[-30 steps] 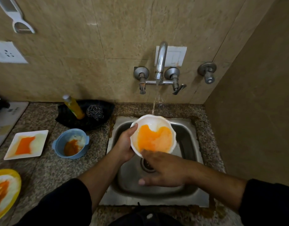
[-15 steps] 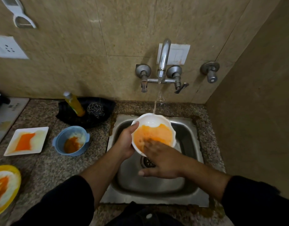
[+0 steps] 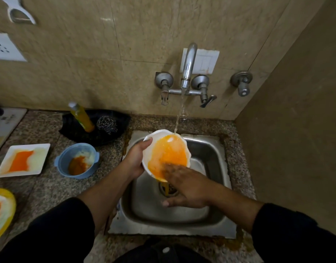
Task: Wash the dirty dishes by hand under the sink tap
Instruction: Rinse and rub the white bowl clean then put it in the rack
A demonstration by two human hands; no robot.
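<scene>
White bowl (image 3: pixel 168 152), awash with orange water, tilts over the sink (image 3: pixel 207 154) at centre frame under the running tap (image 3: pixel 188 67). Left of it on the worktop (image 3: pixel 49 186) sit 1 blue bowl (image 3: pixel 77 160) and 1 square plate (image 3: pixel 22 160), both stained. The left grip (image 3: pixel 136 158) clasps the rim; the right grip (image 3: pixel 186 188), fingers straight, presses inside.

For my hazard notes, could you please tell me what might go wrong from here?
The tilted white scalloped bowl of orange water is held only by the left hand at its rim while the right hand reaches inside; the grip could slip, dropping it into the steel sink. The tap stream strikes the bowl's far rim, so orange water may splash onto the speckled granite counter.
</scene>
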